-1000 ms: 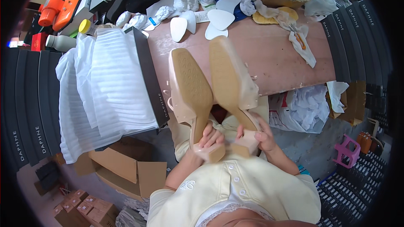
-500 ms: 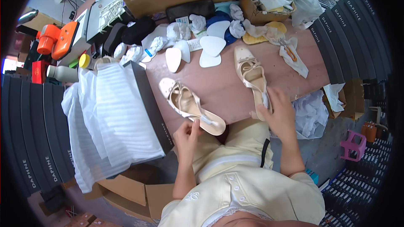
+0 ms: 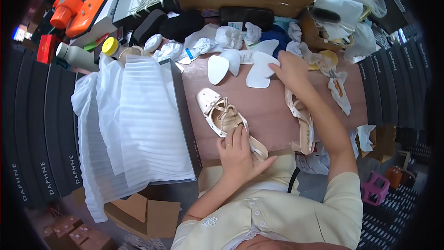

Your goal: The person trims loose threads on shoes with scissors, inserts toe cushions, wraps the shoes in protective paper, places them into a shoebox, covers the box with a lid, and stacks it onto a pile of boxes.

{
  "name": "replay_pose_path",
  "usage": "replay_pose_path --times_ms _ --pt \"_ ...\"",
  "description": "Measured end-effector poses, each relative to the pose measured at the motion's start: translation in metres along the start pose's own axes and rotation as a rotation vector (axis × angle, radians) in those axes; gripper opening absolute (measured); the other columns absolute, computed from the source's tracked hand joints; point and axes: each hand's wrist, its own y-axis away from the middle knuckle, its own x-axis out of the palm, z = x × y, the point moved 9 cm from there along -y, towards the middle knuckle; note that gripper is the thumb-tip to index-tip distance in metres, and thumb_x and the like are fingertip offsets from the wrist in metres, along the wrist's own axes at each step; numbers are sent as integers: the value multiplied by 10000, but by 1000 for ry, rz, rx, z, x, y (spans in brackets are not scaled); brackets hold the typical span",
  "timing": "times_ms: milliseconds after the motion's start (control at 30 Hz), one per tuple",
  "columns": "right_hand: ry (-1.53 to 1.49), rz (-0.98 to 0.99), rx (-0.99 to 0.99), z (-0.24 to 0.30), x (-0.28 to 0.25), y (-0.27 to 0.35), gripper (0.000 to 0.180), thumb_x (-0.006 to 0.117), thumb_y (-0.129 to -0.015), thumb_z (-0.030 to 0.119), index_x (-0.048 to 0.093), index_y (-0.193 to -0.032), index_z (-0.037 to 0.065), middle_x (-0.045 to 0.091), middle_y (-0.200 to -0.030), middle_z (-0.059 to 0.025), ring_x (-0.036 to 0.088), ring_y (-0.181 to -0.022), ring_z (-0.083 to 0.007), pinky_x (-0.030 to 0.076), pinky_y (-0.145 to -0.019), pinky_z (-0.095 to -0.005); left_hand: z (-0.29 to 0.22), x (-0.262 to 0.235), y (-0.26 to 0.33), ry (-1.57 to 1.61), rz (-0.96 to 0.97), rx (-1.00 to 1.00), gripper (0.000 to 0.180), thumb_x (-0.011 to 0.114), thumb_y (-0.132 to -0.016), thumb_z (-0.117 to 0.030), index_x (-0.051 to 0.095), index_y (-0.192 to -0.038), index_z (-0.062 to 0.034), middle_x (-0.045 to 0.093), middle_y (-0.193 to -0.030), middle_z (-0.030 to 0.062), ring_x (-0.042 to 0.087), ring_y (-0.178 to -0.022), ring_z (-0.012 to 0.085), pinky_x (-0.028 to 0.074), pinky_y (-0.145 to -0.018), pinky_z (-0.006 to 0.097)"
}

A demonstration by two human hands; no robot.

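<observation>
A pale cream slingback shoe [image 3: 210, 102] with a bow lies on the pinkish table in front of me, its toe pointing away. My left hand [image 3: 238, 150] rests over its middle and heel, the fingers reaching into the opening and the thumb spread apart. The matching shoe [image 3: 305, 132] lies to the right, its toe end hidden under my right hand and forearm. My right hand [image 3: 293, 71] reaches to the far side, thumb beside white card inserts [image 3: 259, 76]. The other fingertips are partly hidden, so whether they hold anything is unclear.
An open shoebox [image 3: 184, 111] draped with white foam sheets [image 3: 152, 125] stands left. Crumpled paper balls [image 3: 229, 37] and a dark blue cloth [image 3: 276, 37] lie at the back. Orange-handled snips [image 3: 340, 85] sit on tissue at right. Stacked dark boxes [image 3: 393, 78] flank the table.
My right hand has left the right shoe's heel and moved away to the far side, near the card inserts. My left hand has shifted from the left shoe's heel edge onto its middle.
</observation>
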Motion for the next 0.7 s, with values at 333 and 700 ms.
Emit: replay_pose_path --times_ms 333,700 --pt "-319 626 -998 182 -16 137 109 578 -739 139 581 -777 37 609 -703 -109 624 -629 -281 492 -548 -371 13 15 32 30 215 191 723 736 -563 -435 547 -1060 54 526 -1082 182 465 -1074 337 367 -823 422" --pt "-111 1037 -871 198 20 130 188 621 -679 119 612 -796 -28 630 -702 -189 641 -699 -343 520 -600 -414 19 -6 46 10 -53 218 681 702 -608 -499 595 -1046 11 527 -1094 173 470 -1055 326 332 -803 441"
